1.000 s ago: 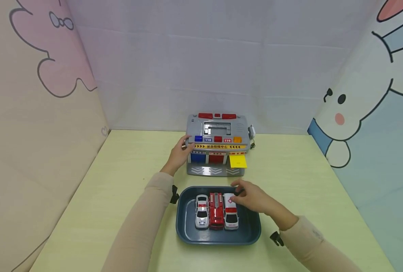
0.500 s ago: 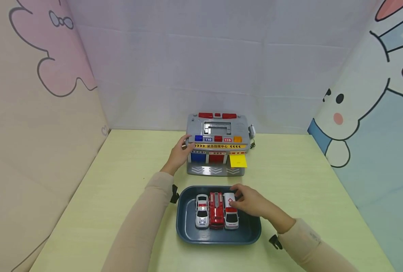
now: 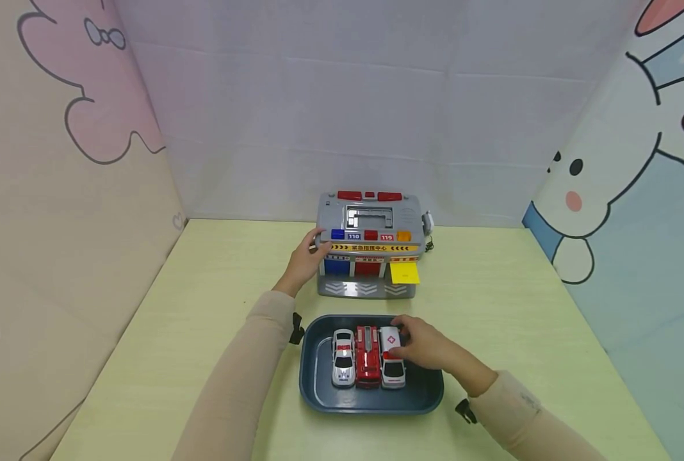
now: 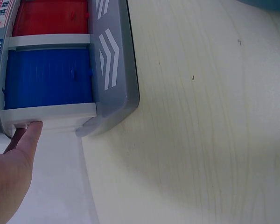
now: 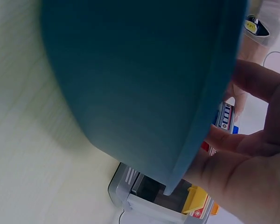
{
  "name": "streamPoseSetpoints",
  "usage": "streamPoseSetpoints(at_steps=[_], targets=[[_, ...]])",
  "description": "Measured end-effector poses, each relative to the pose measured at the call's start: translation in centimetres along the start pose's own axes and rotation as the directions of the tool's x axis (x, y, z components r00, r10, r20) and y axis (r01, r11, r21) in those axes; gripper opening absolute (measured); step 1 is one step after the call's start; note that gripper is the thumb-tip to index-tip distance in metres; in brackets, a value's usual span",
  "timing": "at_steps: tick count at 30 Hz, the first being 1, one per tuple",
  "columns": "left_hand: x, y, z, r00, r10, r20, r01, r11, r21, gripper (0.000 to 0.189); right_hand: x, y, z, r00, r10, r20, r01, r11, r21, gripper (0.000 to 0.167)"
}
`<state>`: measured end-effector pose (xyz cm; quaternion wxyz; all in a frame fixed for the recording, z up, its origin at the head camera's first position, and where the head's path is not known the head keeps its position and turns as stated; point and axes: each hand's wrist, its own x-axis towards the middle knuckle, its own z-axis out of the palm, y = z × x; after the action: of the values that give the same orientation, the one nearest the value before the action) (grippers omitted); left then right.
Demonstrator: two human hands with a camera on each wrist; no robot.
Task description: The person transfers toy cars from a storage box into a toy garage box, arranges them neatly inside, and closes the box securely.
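Note:
A grey toy emergency station (image 3: 371, 221) stands at the back of the table, with a blue door (image 4: 49, 77), a red door (image 3: 367, 267) and a raised yellow door (image 3: 404, 273). My left hand (image 3: 301, 266) touches its left side with fairly straight fingers. In front, a dark blue tray (image 3: 371, 404) holds a white toy police car (image 3: 343, 358), a red toy fire engine (image 3: 367, 358) and a white toy ambulance (image 3: 392, 368). Thumb and fingers of my right hand (image 3: 428, 346) grip the ambulance near its rear. The tray wall hides the ambulance in the right wrist view.
Pale wooden table surface (image 3: 203, 307) surrounds the station and tray. A white handset (image 3: 428, 223) with a dark cord hangs on the station's right side. Printed cloth walls (image 3: 371, 115) enclose the back and sides. Black clips (image 3: 465, 411) sit at the wrists.
My right hand has lowered slightly toward the viewer and closed in on the ambulance. My left hand stays against the station. The toy vehicles have not visibly moved.

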<state>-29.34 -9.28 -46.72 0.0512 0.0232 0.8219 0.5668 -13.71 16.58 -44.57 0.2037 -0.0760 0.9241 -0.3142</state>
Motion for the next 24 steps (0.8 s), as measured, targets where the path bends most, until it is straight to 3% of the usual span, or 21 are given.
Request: streamPoseSetpoints(at_steps=[7,16,24], targets=[[0.0,-0.1,0.0,1.0,0.0,-0.006,0.0,1.0,0.007,0.054,-0.1,0.0,0.5,1.0,-0.001,0.009,0.001,0.999,-0.054,0.065],[0.0,0.0,0.1,1.0,0.004,-0.011,-0.004,1.0,0.019,0.054,-0.2,0.3,0.9,0.999,0.031,0.034,-0.027,0.994,-0.103,0.089],[0.2,-0.2,0.2,1.0,0.001,-0.009,-0.001,1.0,0.013,0.054,-0.3,0.4,1.1,0.999,0.021,0.045,-0.016,0.994,-0.111,0.094]])
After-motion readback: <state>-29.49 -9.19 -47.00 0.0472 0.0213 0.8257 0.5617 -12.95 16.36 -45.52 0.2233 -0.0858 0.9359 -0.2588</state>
